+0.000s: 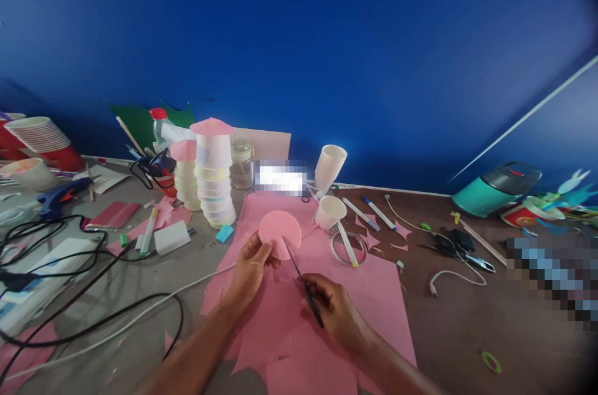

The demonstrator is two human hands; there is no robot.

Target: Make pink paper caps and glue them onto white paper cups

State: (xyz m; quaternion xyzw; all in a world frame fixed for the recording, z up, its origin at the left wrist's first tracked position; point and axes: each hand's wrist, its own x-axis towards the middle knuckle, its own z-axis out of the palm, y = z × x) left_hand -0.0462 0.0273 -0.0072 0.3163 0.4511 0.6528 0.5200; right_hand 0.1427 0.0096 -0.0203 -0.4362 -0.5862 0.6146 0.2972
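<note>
A round pink paper disc (275,230) is pinched at its lower left edge by my left hand (255,261), thumb on top. My right hand (334,308) grips a pair of scissors (303,283) with dark handles. Their blades reach up and left over the lower right part of the disc, the tip near its middle; whether they have cut into the paper I cannot tell. Beneath both hands lie overlapping sheets of pink paper (374,301). A white paper cup (331,213) stands just beyond, to the right of the disc.
Two stacked-cup towers with pink cone tops, the nearer one (213,164) taller, stand at left. A tape roll (349,248), markers (379,213) and pink scraps lie at right. A cup stack (329,166) leans near the wall. Cables (140,314) cross the left side beside a glue gun (63,195).
</note>
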